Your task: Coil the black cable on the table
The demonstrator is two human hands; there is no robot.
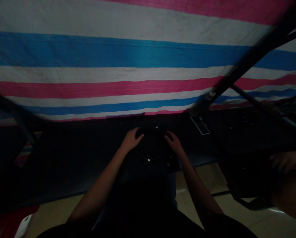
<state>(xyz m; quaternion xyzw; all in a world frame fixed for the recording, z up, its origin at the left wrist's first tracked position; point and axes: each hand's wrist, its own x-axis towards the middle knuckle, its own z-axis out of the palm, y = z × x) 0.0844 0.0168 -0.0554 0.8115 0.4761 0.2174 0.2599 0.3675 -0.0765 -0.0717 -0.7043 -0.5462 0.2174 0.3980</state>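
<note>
In the dim light, a dark round coil-like thing (151, 155) lies on the black tabletop (95, 138) in front of my body. Small white tags show at its far and near edges; its exact kind is too dark to make out. At its left side my left hand (131, 140) grips the rim, thumb pointing inward. My right hand (174, 142) holds the opposite side with bent fingers. Where the fingertips meet the dark thing is partly hidden in shadow.
A phone (200, 125) with a pale edge lies to the right. Striped sheeting (128, 53) hangs behind the table. Dark metal bars (249, 59) slant at both sides. Another person's hand (286, 162) is at the far right. Something red (14, 221) is at the lower left.
</note>
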